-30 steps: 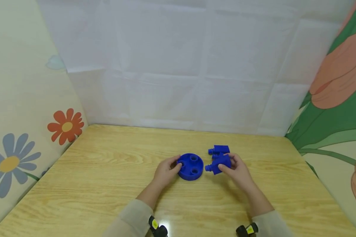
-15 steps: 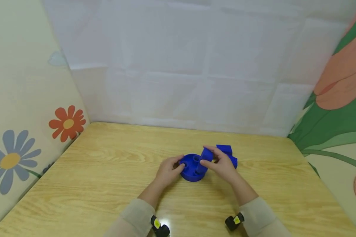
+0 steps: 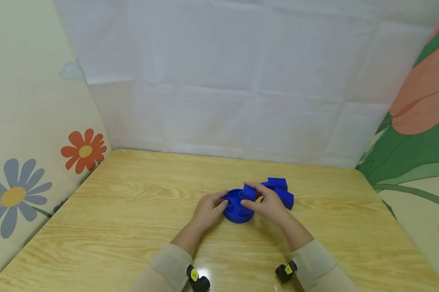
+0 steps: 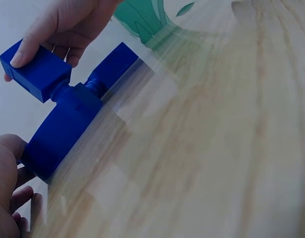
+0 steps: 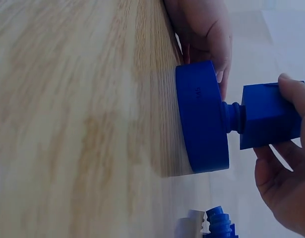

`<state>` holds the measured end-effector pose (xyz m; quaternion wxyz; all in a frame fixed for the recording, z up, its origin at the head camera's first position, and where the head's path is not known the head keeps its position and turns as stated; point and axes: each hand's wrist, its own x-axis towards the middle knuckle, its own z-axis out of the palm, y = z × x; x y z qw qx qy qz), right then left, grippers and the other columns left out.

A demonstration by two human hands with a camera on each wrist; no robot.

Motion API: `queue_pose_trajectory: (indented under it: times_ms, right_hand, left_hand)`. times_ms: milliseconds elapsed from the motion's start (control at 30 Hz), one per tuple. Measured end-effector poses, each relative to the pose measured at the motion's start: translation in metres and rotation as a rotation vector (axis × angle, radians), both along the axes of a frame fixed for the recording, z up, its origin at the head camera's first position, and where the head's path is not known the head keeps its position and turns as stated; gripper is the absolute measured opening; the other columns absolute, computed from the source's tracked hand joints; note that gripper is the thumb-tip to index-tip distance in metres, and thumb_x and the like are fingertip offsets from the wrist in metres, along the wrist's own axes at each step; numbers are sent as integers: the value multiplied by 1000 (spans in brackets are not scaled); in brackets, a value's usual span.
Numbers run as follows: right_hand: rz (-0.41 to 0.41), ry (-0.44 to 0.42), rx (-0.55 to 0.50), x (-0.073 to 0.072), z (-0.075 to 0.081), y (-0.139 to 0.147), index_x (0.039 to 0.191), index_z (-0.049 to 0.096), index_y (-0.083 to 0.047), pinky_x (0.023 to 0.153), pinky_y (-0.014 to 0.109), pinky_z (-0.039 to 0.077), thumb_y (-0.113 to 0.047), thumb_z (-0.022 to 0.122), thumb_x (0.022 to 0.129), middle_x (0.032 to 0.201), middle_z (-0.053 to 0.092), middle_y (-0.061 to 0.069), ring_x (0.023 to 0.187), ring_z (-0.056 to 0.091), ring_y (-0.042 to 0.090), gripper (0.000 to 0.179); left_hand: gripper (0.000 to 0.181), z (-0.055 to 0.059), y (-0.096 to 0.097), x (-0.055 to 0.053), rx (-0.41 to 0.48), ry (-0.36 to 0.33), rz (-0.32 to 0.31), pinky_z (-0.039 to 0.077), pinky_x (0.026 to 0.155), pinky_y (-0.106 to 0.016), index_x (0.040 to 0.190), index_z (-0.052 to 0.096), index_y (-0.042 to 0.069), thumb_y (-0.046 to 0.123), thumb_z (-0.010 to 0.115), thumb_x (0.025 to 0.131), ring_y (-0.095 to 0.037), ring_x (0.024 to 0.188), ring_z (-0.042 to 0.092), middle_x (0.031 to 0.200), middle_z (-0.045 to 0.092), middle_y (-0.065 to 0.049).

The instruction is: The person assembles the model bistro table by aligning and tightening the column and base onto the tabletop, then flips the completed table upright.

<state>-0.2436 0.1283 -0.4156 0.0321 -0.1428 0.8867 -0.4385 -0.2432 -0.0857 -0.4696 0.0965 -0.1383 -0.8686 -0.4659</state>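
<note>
A round blue base with round sockets lies flat on the table. My left hand grips its left rim, thumb on top near a socket. My right hand pinches a blue block with a ridged neck, thumb and fingers on opposite sides. In the right wrist view, the block stands over the base with its neck pointing down at the right side. Part of the ridged neck shows above the rim; how deep it sits is hidden.
Two more blue blocks lie just beyond my right hand, one farther back and one nearer. A wood-grain table carries everything. A white sheet hangs behind, with flower-patterned walls at the sides.
My right hand has carried the block left from beside the base and turned it upright, neck down, over the base's right side. My left hand keeps its grip on the rim.
</note>
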Motion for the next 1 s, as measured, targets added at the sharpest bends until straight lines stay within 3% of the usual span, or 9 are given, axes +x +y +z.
queue_pose_trajectory:
  times_ms: [200,533,667,833,1000]
  right_hand:
    - [19,16,7,1,3,-6,136,58,-18,67,26,44,-29,78,84,96,67,5,87,56,17,57]
    - [-39,42,87,3,2,-11,139,55,-22,71,29,50,-35,76,84,113,69,7,92,60,18,60]
    - [18,38,82,6,2,-6,145,48,-22,70,29,48,-38,72,88,126,64,8,92,57,18,64]
    - [125,35,32,8,3,2,148,44,-18,73,29,45,-28,61,96,132,59,9,94,53,19,56]
    - [147,5,-17,7,1,5,147,44,-17,77,30,45,-28,58,98,136,56,12,99,53,21,53]
  left_hand:
    - [37,1,-1,0,-9,-22,9,45,101,-53,127,65,5,17,63,92,-37,116,61,125,68,-14]
    - [37,2,0,1,-17,-35,15,45,101,-54,127,66,6,18,64,92,-37,116,61,124,68,-14]
    - [36,1,0,2,-14,-28,12,45,102,-54,126,66,6,18,64,92,-37,116,61,124,68,-14]
    - [36,0,0,1,-18,-29,11,45,102,-53,126,67,7,18,64,92,-36,117,61,124,68,-13]
    - [36,1,0,1,-20,-31,11,45,102,-53,126,67,6,18,63,92,-37,118,61,124,68,-14]
